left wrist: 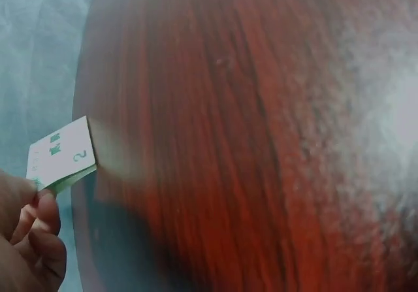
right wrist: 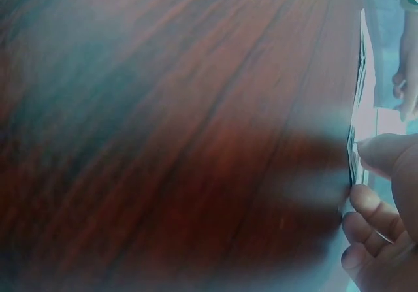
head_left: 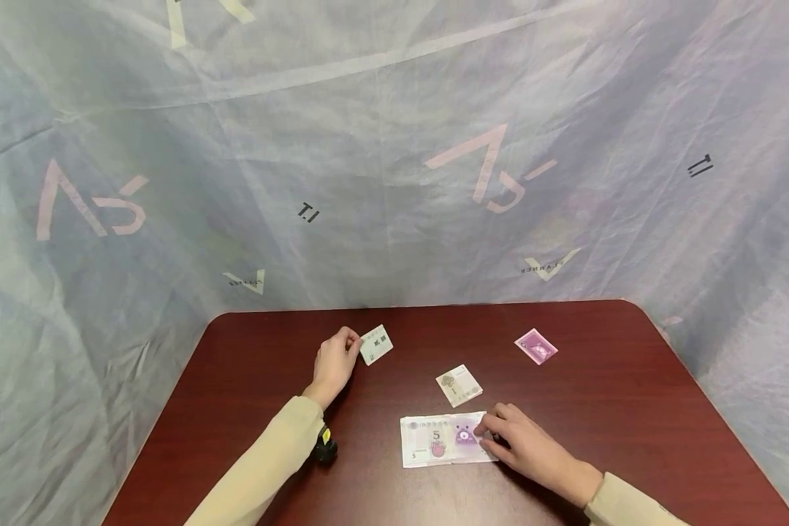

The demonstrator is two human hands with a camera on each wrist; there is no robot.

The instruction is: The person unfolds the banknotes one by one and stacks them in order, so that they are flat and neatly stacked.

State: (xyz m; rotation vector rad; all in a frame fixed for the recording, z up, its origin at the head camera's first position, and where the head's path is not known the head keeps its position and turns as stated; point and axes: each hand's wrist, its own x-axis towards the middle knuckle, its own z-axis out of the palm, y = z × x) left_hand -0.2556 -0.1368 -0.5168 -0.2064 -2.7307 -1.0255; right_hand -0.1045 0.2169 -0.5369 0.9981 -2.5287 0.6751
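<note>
My left hand (head_left: pixel 334 363) pinches the left edge of a folded green-and-white banknote (head_left: pixel 378 345) marked 2, at the table's far left. In the left wrist view, thumb and fingers hold this note (left wrist: pixel 64 149) at its corner, and its folded layers part slightly. My right hand (head_left: pixel 529 447) grips the right end of a flat stack of purple-and-white banknotes (head_left: pixel 421 442) marked 5, near the table's front. The right wrist view shows the thumb against the stack's edge (right wrist: pixel 360 102) with the other fingers curled beside its end.
A folded cream banknote (head_left: pixel 460 386) marked 1 lies just beyond the stack. Farther back on the right is a small folded purple note (head_left: pixel 536 346). The dark red table (head_left: pixel 605 380) meets a printed grey cloth (head_left: pixel 381 161) behind it and at both sides.
</note>
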